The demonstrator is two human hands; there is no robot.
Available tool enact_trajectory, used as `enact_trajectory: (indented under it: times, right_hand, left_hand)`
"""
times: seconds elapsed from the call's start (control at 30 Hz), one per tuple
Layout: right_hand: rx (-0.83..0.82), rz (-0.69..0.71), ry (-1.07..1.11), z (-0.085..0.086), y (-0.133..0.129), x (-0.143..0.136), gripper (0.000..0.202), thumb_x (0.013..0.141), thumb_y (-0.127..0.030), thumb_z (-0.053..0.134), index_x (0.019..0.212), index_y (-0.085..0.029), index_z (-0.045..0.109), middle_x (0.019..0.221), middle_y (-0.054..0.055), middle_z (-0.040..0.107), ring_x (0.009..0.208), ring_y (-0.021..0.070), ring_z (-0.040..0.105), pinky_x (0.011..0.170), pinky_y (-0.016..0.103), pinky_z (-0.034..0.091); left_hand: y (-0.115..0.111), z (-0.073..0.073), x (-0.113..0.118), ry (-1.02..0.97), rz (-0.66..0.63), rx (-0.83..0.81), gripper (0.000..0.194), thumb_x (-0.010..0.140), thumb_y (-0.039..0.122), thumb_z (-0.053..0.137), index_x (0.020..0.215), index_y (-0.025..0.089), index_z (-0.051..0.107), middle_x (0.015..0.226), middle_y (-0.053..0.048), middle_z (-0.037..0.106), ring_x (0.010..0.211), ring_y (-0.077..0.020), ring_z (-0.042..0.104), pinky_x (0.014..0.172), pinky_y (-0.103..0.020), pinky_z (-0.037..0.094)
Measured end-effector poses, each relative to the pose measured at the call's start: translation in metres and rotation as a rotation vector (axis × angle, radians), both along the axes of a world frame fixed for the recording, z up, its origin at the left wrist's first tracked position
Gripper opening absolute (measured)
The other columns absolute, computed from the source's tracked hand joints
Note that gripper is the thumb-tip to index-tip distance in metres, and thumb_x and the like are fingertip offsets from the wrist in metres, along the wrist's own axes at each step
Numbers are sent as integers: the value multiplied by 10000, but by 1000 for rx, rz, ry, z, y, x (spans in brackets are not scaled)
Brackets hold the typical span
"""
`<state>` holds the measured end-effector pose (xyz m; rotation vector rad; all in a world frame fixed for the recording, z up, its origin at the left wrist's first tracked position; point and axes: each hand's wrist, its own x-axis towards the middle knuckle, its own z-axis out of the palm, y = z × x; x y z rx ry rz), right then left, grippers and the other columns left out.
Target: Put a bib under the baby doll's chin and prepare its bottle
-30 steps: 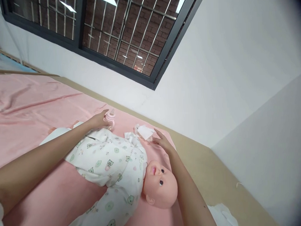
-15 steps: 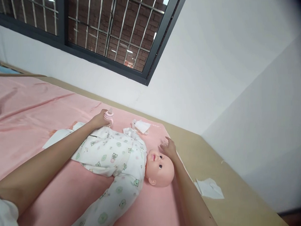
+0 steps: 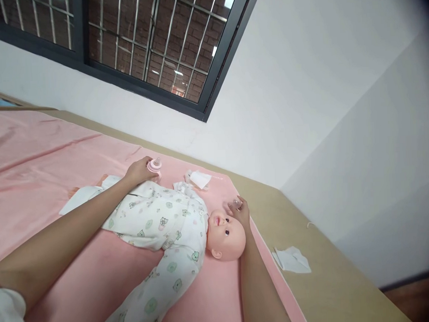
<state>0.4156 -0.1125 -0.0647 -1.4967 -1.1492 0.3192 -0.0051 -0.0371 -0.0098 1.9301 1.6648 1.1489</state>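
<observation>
My left hand point(image 3: 139, 170) is closed around a pink baby bottle point(image 3: 154, 166), its clear nipple uncovered and pointing up. It holds the bottle beyond the doll's body, near the far edge of the pink sheet. Past the doll's head, my right hand point(image 3: 241, 211) has its fingers around a small clear bottle cap point(image 3: 237, 203). The baby doll point(image 3: 227, 235) lies on its back between my arms, head to the right, dressed in a white suit point(image 3: 156, 219) with green bear prints. My left forearm crosses over the doll's legs.
A pink sheet point(image 3: 81, 273) covers most of the tan surface point(image 3: 331, 279). Crumpled white tissue point(image 3: 200, 179) lies beyond the doll's shoulder, and another tissue point(image 3: 293, 260) lies to the right. Behind stand a white wall point(image 3: 285, 83) and a barred window point(image 3: 154, 45).
The clear cap now shows higher between my right fingers. The bottle in my left hand has tipped slightly. The camera view has shifted a little, moving the scene left.
</observation>
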Motion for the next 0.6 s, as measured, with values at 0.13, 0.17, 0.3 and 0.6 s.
enact_trajectory:
  times: [0.13,0.17,0.3,0.6]
  right_hand:
    - [109,26,178,34,-4,-9,667,588,-494,731,1119,-191,464,1125,94,602,983,199,619,901,396,495]
    - [129,43,196,45,-5,-12,676,590,-499,741,1123,-194,459,1138,95,600,989,194,619,907,390,493]
    - [269,251,185,89,-17,-37,717,579,-404,817,1171,-227,453,1117,66,607,1004,179,623,938,367,482]
    - [321,638,-80,158,-74,-117,518,685,-374,788,1119,-279,521,1123,43,598,1034,177,606,870,334,521]
  left_hand:
    - [-4,8,0,-98,-15,106,555,622,389,698,1132,214,567,1132,-52,666,1050,-278,612,889,-346,453]
    - [-5,11,1,-120,-35,128,564,629,397,693,1147,214,562,1147,-48,660,1057,-267,609,894,-337,453]
    - [-20,28,14,-175,-132,194,577,661,416,673,1186,214,544,1170,-34,645,1050,-232,606,881,-303,462]
    - [-109,86,43,125,-453,403,610,700,304,588,1282,188,444,1171,-61,622,1011,-262,602,1076,-487,279]
